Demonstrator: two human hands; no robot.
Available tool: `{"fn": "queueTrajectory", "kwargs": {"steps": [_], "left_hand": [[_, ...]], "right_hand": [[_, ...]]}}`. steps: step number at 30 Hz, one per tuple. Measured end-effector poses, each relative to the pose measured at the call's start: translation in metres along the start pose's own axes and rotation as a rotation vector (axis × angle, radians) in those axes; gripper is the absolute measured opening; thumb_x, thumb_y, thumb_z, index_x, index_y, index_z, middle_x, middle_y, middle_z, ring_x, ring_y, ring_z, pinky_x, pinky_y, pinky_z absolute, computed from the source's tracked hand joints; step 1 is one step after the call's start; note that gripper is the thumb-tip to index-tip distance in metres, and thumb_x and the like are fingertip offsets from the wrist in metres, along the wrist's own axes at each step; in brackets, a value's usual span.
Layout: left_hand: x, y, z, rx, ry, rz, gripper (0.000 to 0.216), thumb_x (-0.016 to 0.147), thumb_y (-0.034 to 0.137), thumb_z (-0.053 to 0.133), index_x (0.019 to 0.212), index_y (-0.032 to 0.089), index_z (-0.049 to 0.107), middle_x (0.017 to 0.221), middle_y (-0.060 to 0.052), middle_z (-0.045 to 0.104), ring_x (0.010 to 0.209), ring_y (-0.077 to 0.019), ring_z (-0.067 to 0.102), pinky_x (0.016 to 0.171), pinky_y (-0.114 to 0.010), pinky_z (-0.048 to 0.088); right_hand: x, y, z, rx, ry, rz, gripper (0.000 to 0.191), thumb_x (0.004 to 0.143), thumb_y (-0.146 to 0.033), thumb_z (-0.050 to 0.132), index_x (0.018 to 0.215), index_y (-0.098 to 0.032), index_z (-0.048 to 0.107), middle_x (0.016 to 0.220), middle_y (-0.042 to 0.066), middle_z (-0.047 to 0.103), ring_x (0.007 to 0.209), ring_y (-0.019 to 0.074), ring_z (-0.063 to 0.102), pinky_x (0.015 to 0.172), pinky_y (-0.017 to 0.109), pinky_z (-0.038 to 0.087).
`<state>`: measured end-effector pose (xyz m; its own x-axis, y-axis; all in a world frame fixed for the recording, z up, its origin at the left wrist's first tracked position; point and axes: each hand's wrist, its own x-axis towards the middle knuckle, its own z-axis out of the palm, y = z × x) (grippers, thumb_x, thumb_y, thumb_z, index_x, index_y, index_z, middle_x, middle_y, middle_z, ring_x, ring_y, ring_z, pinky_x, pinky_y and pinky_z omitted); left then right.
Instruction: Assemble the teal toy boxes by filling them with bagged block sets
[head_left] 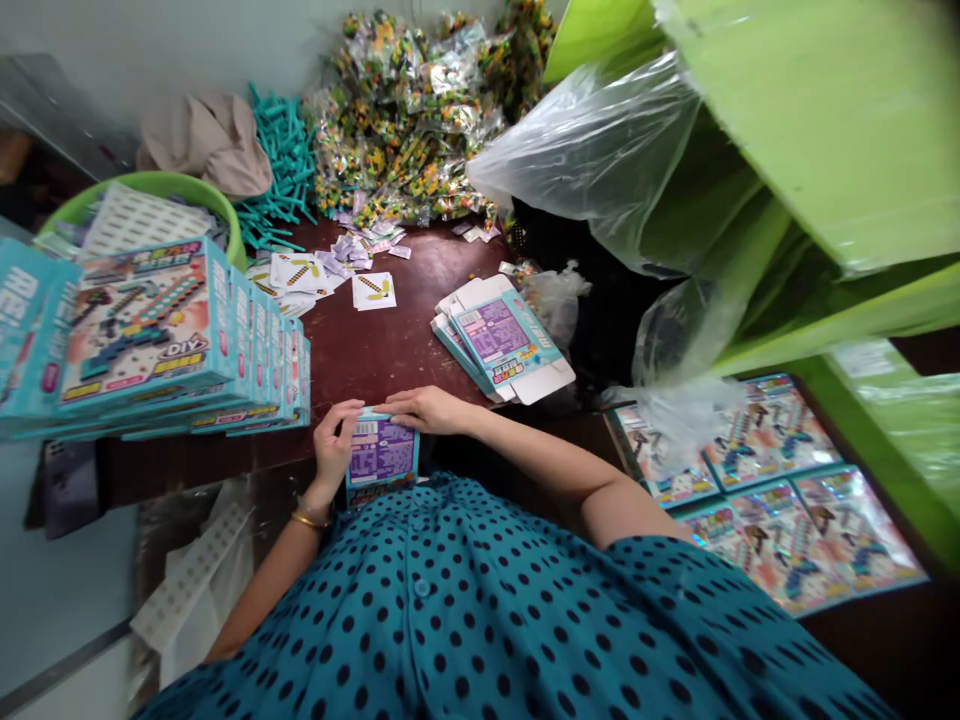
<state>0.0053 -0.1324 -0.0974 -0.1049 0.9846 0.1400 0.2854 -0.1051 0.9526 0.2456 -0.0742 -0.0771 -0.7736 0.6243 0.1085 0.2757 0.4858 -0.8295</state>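
A blue and purple cardboard toy box (382, 452) is held close to my body at the table's front edge, its printed purple back facing up. My left hand (337, 440) is closed on its left side, fingers at the upper left corner. At the top edge, my right hand (427, 408) presses with its fingertips, so both hands grip the box. Flattened box blanks (510, 335) lie in a small stack to the right on the table. Farther back sit printed cards (373, 290) and small purple packets (352, 250).
Finished-looking boxes (150, 330) are piled at the left, before a green basket (237, 230). Teal sticks (281, 165) and bagged coloured pieces (412, 120) heap along the wall. A green carton (840, 120) with plastic lining stands right; boxes (780, 500) fill a carton below.
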Motion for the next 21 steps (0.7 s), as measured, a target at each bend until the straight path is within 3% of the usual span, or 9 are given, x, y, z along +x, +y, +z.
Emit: {"fn": "queueTrajectory", "kwargs": {"steps": [2, 5, 7, 10, 14, 16, 18, 21], "left_hand": [[-0.001, -0.001, 0.001, -0.001, 0.002, 0.016, 0.028, 0.094, 0.042, 0.061, 0.084, 0.020, 0.075, 0.102, -0.007, 0.077, 0.100, -0.0232, 0.070, 0.096, -0.038, 0.052], [0.005, 0.003, 0.001, -0.003, 0.031, 0.032, 0.028, 0.094, 0.042, 0.062, 0.083, 0.020, 0.074, 0.096, -0.006, 0.076, 0.095, -0.0222, 0.070, 0.091, -0.036, 0.053], [0.016, 0.012, 0.001, -0.008, 0.120, 0.057, 0.029, 0.096, 0.042, 0.061, 0.082, 0.019, 0.073, 0.095, -0.006, 0.075, 0.094, -0.0211, 0.069, 0.090, -0.035, 0.053], [0.037, 0.031, 0.003, -0.027, 0.276, 0.115, 0.031, 0.100, 0.042, 0.057, 0.087, 0.019, 0.072, 0.098, -0.006, 0.075, 0.098, -0.0203, 0.069, 0.096, -0.035, 0.052], [0.050, 0.057, 0.018, -0.009, 0.333, 0.228, 0.040, 0.105, 0.047, 0.045, 0.127, 0.020, 0.066, 0.134, -0.012, 0.066, 0.126, -0.0224, 0.062, 0.110, -0.038, 0.048], [0.047, 0.061, 0.026, 0.087, 0.350, 0.354, 0.047, 0.105, 0.050, 0.045, 0.140, 0.021, 0.056, 0.149, -0.014, 0.055, 0.140, -0.0253, 0.052, 0.118, -0.043, 0.042], [0.043, 0.055, 0.031, 0.186, 0.335, 0.465, 0.051, 0.105, 0.052, 0.041, 0.141, 0.019, 0.055, 0.154, -0.015, 0.050, 0.146, -0.0281, 0.044, 0.123, -0.048, 0.035], [0.041, 0.030, 0.027, 0.237, 0.299, 0.409, 0.045, 0.106, 0.049, 0.039, 0.132, 0.019, 0.062, 0.145, -0.015, 0.057, 0.139, -0.0273, 0.051, 0.121, -0.049, 0.037]], "right_hand": [[-0.004, 0.002, 0.017, 0.042, 0.064, 0.023, 0.040, 0.103, -0.039, 0.053, 0.139, -0.030, 0.067, 0.137, 0.006, 0.069, 0.126, 0.0209, 0.066, 0.113, 0.035, 0.047], [-0.006, 0.002, 0.042, 0.229, 0.362, 0.113, 0.045, 0.100, -0.047, 0.056, 0.138, -0.028, 0.066, 0.144, 0.008, 0.063, 0.134, 0.0225, 0.060, 0.117, 0.039, 0.044], [-0.006, -0.005, 0.046, 0.413, 0.527, 0.214, 0.058, 0.095, -0.055, 0.061, 0.145, -0.027, 0.059, 0.146, 0.010, 0.061, 0.132, 0.0247, 0.061, 0.114, 0.042, 0.048], [-0.008, -0.029, 0.026, 0.514, 0.586, 0.283, 0.064, 0.091, -0.058, 0.064, 0.145, -0.024, 0.058, 0.134, 0.010, 0.069, 0.116, 0.0264, 0.069, 0.104, 0.042, 0.055], [0.002, -0.065, -0.015, 0.035, 0.767, 0.234, 0.057, 0.091, -0.045, 0.070, 0.144, -0.028, 0.060, 0.141, 0.008, 0.065, 0.129, 0.0290, 0.060, 0.116, 0.045, 0.045], [0.016, -0.075, -0.022, -0.134, 0.706, 0.158, 0.054, 0.093, -0.041, 0.068, 0.145, -0.026, 0.060, 0.145, 0.010, 0.061, 0.135, 0.0300, 0.055, 0.119, 0.049, 0.041], [0.031, -0.076, -0.022, -0.139, 0.554, 0.060, 0.055, 0.095, -0.039, 0.066, 0.146, -0.019, 0.058, 0.150, 0.013, 0.058, 0.139, 0.0291, 0.052, 0.121, 0.049, 0.040], [0.042, -0.064, -0.019, 0.001, 0.272, -0.021, 0.066, 0.098, -0.039, 0.063, 0.155, -0.011, 0.044, 0.157, 0.017, 0.050, 0.146, 0.0225, 0.047, 0.123, 0.041, 0.039]]}}
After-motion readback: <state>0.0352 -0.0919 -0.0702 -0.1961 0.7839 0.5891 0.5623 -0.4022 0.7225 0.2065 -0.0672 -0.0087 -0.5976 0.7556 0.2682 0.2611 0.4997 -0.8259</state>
